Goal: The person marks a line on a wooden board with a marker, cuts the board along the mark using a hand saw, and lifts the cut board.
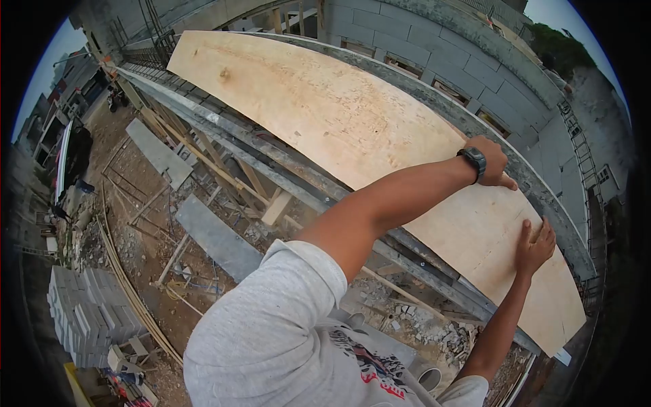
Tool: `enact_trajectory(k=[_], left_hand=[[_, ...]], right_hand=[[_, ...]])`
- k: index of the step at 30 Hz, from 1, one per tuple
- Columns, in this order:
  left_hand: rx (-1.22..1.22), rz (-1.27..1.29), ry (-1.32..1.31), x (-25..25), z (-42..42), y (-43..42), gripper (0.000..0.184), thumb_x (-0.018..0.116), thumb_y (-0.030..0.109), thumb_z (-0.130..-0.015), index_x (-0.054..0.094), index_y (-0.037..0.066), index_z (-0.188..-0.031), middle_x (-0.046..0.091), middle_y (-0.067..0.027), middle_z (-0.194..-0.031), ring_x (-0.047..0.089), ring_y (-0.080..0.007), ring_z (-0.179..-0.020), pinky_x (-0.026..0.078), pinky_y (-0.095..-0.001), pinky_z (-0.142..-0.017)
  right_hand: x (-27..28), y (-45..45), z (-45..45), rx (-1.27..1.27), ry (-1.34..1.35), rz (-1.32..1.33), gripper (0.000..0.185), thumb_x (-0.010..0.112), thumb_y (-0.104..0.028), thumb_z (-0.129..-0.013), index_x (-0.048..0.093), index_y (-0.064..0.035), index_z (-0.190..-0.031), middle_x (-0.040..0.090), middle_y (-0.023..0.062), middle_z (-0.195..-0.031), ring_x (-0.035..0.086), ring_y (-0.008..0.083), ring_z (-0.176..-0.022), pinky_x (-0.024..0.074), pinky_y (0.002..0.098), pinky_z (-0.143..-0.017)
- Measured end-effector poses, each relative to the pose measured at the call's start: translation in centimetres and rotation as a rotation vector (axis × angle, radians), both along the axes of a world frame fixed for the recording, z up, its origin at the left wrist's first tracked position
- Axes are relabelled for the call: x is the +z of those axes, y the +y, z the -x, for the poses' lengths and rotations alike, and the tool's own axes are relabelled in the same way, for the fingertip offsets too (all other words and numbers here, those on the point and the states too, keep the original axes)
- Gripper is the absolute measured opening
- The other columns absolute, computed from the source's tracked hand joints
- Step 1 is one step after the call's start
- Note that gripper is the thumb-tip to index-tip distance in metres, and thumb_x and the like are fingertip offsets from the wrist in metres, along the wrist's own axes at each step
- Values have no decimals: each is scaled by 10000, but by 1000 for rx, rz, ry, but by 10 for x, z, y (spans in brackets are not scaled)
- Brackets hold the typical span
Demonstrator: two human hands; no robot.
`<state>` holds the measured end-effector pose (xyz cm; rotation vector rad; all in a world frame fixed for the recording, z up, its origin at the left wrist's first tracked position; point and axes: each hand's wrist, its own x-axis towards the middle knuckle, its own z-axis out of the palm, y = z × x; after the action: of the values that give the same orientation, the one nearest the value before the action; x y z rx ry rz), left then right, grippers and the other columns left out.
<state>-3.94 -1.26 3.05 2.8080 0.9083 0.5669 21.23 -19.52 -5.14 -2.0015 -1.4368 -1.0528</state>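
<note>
A long, pale plywood sheet (319, 102) lies across the top of a wall-like frame, running from upper left to lower right. My left hand (491, 161), with a black watch (473, 163) on its wrist, is curled at the sheet's far edge; its thumb points along the wood and most fingertips are hidden. Nearer the sheet's right end, my right hand (536, 249) rests on the plywood with thumb and fingers apart, close to the far edge. Under the sheet's near side runs a metal-looking beam (230, 139).
Grey block walls (420, 47) rise behind the sheet. Well below, the ground holds loose boards (217, 237), timber props (251, 176), rubble (434, 332) and stacked grey blocks (95, 315). Upright rebar (159, 37) stands near the sheet's far left end.
</note>
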Motion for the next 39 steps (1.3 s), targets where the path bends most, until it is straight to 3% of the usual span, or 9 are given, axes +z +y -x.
enact_trajectory(k=[3, 8, 18, 22, 26, 28, 31, 35, 39], left_hand=[[-87, -56, -26, 38, 46, -41, 790, 517, 800, -883, 816, 68, -885, 755, -184, -885, 751, -341, -872, 589, -461, -781], [-127, -64, -122, 37, 97, -73, 736, 572, 752, -885, 805, 57, -821, 739, -161, -769, 753, -323, -769, 595, -436, -717], [-80, 153, -2, -74, 160, -42, 728, 543, 750, -907, 785, 71, -805, 730, -151, -735, 737, -323, -702, 584, -451, -648], [-110, 43, -212, -117, 174, -33, 706, 547, 725, -923, 739, 80, -709, 720, -139, -706, 712, -308, -604, 575, -417, -577], [-136, 66, -233, -127, 174, -30, 510, 625, 554, -957, 716, 52, -957, 718, -127, -732, 713, -293, -593, 560, -414, -518], [-101, 235, -380, -131, 172, -29, 343, 664, 371, -954, 670, 43, -1057, 722, -129, -911, 728, -273, -828, 577, -423, -715], [-218, 419, -533, -144, 168, -24, 228, 680, 276, -926, 672, 86, -1052, 679, -138, -1012, 646, -329, -1005, 501, -463, -824], [-187, 226, -921, -181, 161, -35, 337, 692, 411, -946, 650, 80, -900, 674, -106, -864, 661, -276, -829, 469, -441, -765], [-254, 109, -448, -149, 177, -36, 427, 673, 484, -952, 637, 73, -845, 671, -121, -826, 653, -269, -747, 459, -435, -735]], right_hand=[[37, -30, 25, 148, -15, -145, 394, 640, -405, -1000, 723, -40, -1122, 689, 139, -1048, 643, 326, -1000, 483, 460, -880], [61, -55, 77, 256, 106, -120, 288, 607, -301, -1024, 723, -38, -1031, 637, 89, -862, 579, 275, -834, 426, 416, -768], [-5, -19, 125, 205, 238, 357, 407, 613, -354, -1003, 624, -29, -758, 579, 87, -748, 543, 301, -752, 367, 453, -715], [16, 16, 179, 268, 853, 365, 254, 700, -234, -951, 712, 13, -896, 685, 123, -821, 641, 260, -727, 488, 381, -697], [57, 91, 292, 701, 741, 538, 196, 705, -164, -941, 725, 27, -979, 717, 144, -895, 695, 264, -819, 532, 376, -763], [66, 140, 350, 925, 589, 778, 242, 650, -225, -976, 739, -15, -1053, 729, 189, -987, 695, 382, -941, 538, 445, -835], [37, 224, 418, 953, 641, 1211, 314, 598, -214, -1006, 716, -8, -1213, 727, 202, -1167, 689, 392, -1068, 522, 439, -941], [-14, 290, 493, 791, 406, 1551, 474, 575, -392, -1000, 716, -2, -1228, 712, 236, -1197, 670, 398, -1125, 506, 471, -971], [-36, 311, 524, 700, 351, 1680, 594, 626, -479, -957, 705, 50, -1214, 719, 239, -1153, 681, 384, -1118, 520, 494, -939]])
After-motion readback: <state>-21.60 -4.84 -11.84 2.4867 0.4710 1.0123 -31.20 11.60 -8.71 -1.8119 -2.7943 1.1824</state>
